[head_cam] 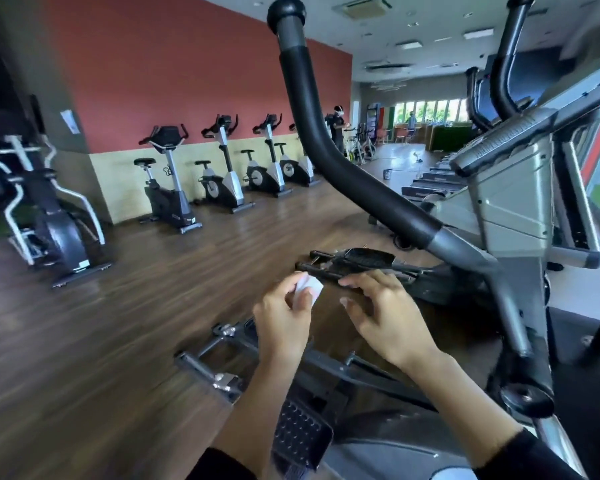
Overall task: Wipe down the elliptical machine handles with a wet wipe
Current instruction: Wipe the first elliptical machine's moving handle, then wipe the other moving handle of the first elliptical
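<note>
**Wipe held low, handle overhead**

In the lower centre of the frame the left hand (284, 320) pinches a small folded white wet wipe (307, 289) between thumb and fingers, its upper edge pointing up and right. Just beside it, the right hand (385, 317) is apart from the wipe, fingers spread and loosely curled, gripping nothing. Both forearms rise from the bottom edge. Above them the black elliptical handle (326, 140) runs its long axis from a knobbed tip at top centre, curving down toward the right.
</note>
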Tool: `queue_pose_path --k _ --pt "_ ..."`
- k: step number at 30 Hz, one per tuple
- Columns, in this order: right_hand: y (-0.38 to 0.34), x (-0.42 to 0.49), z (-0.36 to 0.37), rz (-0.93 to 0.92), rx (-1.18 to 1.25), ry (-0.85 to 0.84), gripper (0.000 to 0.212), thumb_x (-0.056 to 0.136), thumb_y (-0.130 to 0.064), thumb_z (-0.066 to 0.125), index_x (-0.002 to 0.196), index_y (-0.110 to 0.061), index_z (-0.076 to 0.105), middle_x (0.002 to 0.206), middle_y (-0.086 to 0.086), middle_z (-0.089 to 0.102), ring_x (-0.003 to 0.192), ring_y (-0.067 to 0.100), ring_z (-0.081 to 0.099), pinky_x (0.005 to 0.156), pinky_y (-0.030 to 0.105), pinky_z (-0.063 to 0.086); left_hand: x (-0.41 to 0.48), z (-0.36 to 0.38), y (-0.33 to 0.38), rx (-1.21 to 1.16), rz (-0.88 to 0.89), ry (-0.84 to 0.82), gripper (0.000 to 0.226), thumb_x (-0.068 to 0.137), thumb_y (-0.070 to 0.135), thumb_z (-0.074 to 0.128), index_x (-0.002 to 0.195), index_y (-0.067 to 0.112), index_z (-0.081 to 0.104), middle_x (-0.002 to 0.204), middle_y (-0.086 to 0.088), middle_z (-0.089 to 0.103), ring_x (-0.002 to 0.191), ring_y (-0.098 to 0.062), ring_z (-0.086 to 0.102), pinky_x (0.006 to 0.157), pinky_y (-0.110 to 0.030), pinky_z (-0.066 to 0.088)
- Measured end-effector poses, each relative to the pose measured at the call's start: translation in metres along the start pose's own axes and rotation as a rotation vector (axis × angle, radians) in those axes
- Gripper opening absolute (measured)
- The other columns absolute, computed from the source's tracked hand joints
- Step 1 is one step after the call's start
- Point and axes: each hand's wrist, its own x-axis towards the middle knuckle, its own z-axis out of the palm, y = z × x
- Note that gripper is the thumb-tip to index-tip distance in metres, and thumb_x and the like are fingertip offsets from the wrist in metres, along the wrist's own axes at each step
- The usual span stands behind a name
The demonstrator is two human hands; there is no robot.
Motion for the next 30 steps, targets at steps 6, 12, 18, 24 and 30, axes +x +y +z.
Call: queue_pose_path --k 6,12,18,24,30 --pt "-0.001 -0.035 0.067 0.099 -0.024 -0.246 0.033 0.092 -0.032 0.057 0.124 -0.025 0.059 0.122 -0.002 0.06 0.115 0.023 0.051 0.093 0.035 0.045 -0.036 -0.022 -0.072 0.117 -0.168 -0.136 0.02 0.082 0.031 0.063 0.091 0.016 0.071 0.077 -0.007 0.069 0.074 -0.021 0.064 0.072 -0.026 0.047" --pt "-0.022 -0.036 0.145 0.065 0.0 -0.435 0.035 0.095 -0.035 0.05 0.128 -0.023 0.054 0.129 -0.002 0.056 0.12 0.022 0.048 0.097 0.036 0.041 -0.043 -0.057 -0.135 0.215 -0.223 -0.138 0.028 0.078 0.037 0.058 0.094 0.021 0.075 0.077 -0.001 0.069 0.072 -0.012 0.065 0.074 -0.028 0.051" --pt "-0.06 -0.009 0.251 0.026 -0.013 -0.561 0.034 0.096 -0.037 0.047 0.127 -0.022 0.052 0.126 0.0 0.055 0.117 0.022 0.049 0.091 0.035 0.042 -0.009 -0.102 -0.209 0.217 -0.26 -0.091 0.026 0.079 0.043 0.058 0.078 0.021 0.072 0.053 0.017 0.056 0.056 -0.009 0.06 0.063 -0.027 0.047" --pt "-0.106 0.05 0.345 0.019 -0.008 -0.693 0.034 0.096 -0.034 0.046 0.127 -0.019 0.051 0.127 0.001 0.053 0.119 0.023 0.049 0.092 0.034 0.044 0.056 -0.146 -0.296 0.282 -0.395 -0.08 0.012 0.083 0.037 0.068 0.079 0.025 0.069 0.053 0.018 0.057 0.056 -0.003 0.06 0.065 -0.024 0.049" --pt "-0.131 0.113 0.423 0.024 0.038 -0.718 0.033 0.097 -0.032 0.044 0.127 -0.023 0.052 0.127 -0.001 0.054 0.117 0.021 0.049 0.089 0.032 0.042 0.128 -0.164 -0.371 0.306 -0.487 -0.054 0.016 0.083 0.037 0.068 0.089 0.023 0.072 0.065 0.007 0.069 0.071 -0.007 0.067 0.075 -0.026 0.049"
